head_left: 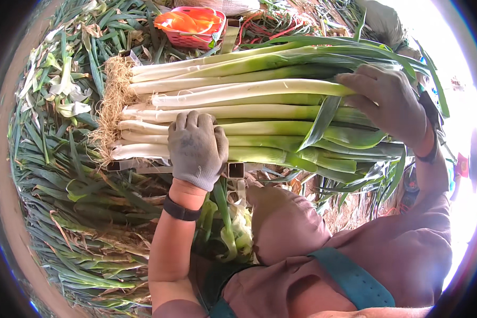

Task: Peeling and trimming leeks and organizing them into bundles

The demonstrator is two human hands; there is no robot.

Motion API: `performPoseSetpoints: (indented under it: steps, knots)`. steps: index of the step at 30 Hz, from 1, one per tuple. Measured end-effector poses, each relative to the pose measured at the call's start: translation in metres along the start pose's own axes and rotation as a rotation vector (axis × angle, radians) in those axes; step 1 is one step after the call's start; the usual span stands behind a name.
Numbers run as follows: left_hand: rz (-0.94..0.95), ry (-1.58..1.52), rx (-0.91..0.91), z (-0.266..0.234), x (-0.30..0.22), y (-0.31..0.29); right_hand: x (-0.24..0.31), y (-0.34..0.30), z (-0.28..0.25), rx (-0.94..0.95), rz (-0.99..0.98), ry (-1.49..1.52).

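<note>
Now at two o'clock, the right hand closes on one leek; toward ten, the left hand drapes palm-down over leeks at twelve, its grip impossible to tell.

1. A vegetable-handling workplace: leeks lie aligned across a metal frame at twelve o'clock.
2. A leek heap spreads at eight o'clock.
3. Loose leaf trimmings litter ten o'clock.
4. A pink plastic basket stands at eleven o'clock.

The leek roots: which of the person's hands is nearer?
Left. The left hand rests on the stalks, close to the roots; the right hand is at the opposite end, by the green leaves.
</note>
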State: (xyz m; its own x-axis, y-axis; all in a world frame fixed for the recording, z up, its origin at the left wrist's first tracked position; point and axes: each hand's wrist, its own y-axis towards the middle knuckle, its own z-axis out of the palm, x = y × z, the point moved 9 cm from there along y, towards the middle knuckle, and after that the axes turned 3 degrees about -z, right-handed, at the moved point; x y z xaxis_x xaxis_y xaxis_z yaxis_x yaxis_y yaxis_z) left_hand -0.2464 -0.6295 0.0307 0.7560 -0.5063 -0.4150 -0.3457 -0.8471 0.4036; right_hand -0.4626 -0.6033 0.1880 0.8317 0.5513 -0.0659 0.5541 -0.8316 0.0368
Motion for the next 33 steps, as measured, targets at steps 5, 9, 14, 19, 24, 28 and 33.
performPoseSetpoints:
  steps: [5, 9, 14, 19, 24, 28, 33]
  knots:
    - [-0.006, -0.03, -0.065, -0.014, -0.009, -0.001, -0.003, 0.023, 0.036, 0.136, -0.09, 0.15]
    - [0.002, -0.065, -0.097, -0.011, -0.009, -0.002, 0.01, 0.051, 0.075, 0.29, -0.184, 0.267]
    - [0.02, -0.079, -0.115, -0.005, 0.001, -0.006, 0.055, 0.085, 0.122, 0.384, -0.505, 0.223]
    - [0.029, -0.095, -0.101, -0.001, 0.005, -0.006, 0.063, 0.083, 0.133, 0.573, -0.474, 0.05]
    - [0.064, -0.103, -0.096, -0.005, 0.029, -0.01, 0.046, 0.081, 0.158, 0.566, -0.375, 0.337]
    - [-0.013, 0.062, 0.178, 0.001, 0.101, 0.017, 0.047, 0.081, 0.16, 0.514, -0.35, 0.36]
    - [-0.153, 0.09, 0.604, 0.02, 0.122, 0.035, 0.059, 0.077, 0.149, 0.487, -0.358, 0.211]
